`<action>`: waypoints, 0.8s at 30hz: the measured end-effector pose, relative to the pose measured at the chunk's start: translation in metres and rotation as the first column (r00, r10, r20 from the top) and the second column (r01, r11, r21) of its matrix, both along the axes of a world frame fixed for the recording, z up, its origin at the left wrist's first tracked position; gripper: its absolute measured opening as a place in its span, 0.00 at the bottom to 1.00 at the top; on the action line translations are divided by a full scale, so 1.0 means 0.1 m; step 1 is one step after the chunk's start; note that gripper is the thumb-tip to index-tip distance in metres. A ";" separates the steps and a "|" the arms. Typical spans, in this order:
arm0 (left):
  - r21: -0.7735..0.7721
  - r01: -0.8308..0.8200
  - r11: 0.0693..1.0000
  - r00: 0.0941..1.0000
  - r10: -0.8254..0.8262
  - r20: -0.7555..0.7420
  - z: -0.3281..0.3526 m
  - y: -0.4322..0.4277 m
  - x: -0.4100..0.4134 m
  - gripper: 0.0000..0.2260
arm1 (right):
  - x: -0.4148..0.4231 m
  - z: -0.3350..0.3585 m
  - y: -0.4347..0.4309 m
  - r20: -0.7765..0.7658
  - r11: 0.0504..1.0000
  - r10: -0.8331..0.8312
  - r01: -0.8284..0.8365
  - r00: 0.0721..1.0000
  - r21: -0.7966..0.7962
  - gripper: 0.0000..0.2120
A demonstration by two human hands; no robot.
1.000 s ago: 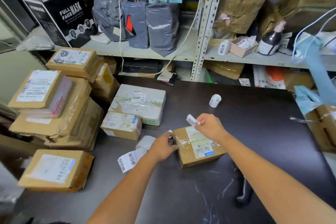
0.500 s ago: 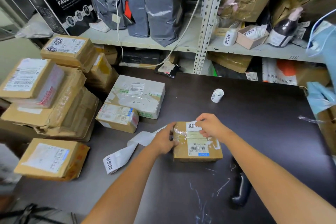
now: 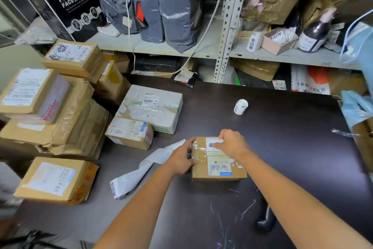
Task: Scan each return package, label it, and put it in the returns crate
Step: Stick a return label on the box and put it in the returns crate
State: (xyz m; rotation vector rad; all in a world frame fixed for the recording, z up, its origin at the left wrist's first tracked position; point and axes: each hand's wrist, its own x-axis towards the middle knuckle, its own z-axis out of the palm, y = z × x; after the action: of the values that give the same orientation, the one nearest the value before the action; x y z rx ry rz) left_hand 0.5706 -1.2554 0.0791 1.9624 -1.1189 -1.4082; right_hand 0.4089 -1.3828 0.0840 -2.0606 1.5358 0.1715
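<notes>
A small cardboard package [image 3: 219,168] with a barcode sticker lies on the dark table [image 3: 292,147]. My left hand [image 3: 181,157] grips its left edge. A white return label [image 3: 211,144] lies flat on the package's top, and my right hand [image 3: 232,143] presses it down with the thumb. A long strip of label backing paper [image 3: 141,170] trails off to the left from under my left hand. No crate is in view.
Taped boxes are stacked at the left [image 3: 50,107], with a white box [image 3: 151,107] and a small box [image 3: 129,132] beside them. A label roll [image 3: 240,107] stands behind the package. A black handle [image 3: 266,218] lies near my right forearm. Shelving [image 3: 228,26] backs the table.
My right hand brought the peeled label down from above the package and laid it flat on the top. The package was turned square under my left hand.
</notes>
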 end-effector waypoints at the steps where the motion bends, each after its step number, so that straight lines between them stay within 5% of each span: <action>1: 0.006 0.003 1.000 1.000 -0.003 0.000 0.00 0.00 0.00 0.35 | -0.03 0.05 0.00 -0.036 1.000 -0.010 0.009 0.999 -0.025 0.22; 6: 0.044 -0.032 0.999 0.998 0.034 -0.052 -0.10 -0.01 0.03 0.37 | -0.40 0.09 -0.08 -0.093 0.979 -0.202 0.200 0.975 -0.024 0.26; 10: 0.075 -0.129 0.989 0.983 0.137 -0.118 -0.05 0.02 -0.07 0.37 | -0.49 0.05 -0.05 0.093 0.951 -0.218 0.190 0.972 0.243 0.10; 14: 0.035 -0.243 0.969 0.965 0.245 -0.095 0.01 0.14 -0.16 0.36 | -0.46 0.09 0.00 0.194 0.953 -0.220 0.168 0.956 0.251 0.14; 24: -0.192 -0.662 0.725 0.745 0.665 -0.058 0.68 1.26 0.26 0.39 | 0.41 0.91 0.61 0.404 0.979 0.160 -0.197 0.901 0.052 0.24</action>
State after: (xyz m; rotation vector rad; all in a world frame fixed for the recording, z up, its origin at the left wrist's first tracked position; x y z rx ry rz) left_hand 0.5965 -1.1292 0.1474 1.9348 -0.4327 -0.8464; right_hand 0.4495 -1.3223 0.1754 -2.0095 1.0735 -0.1053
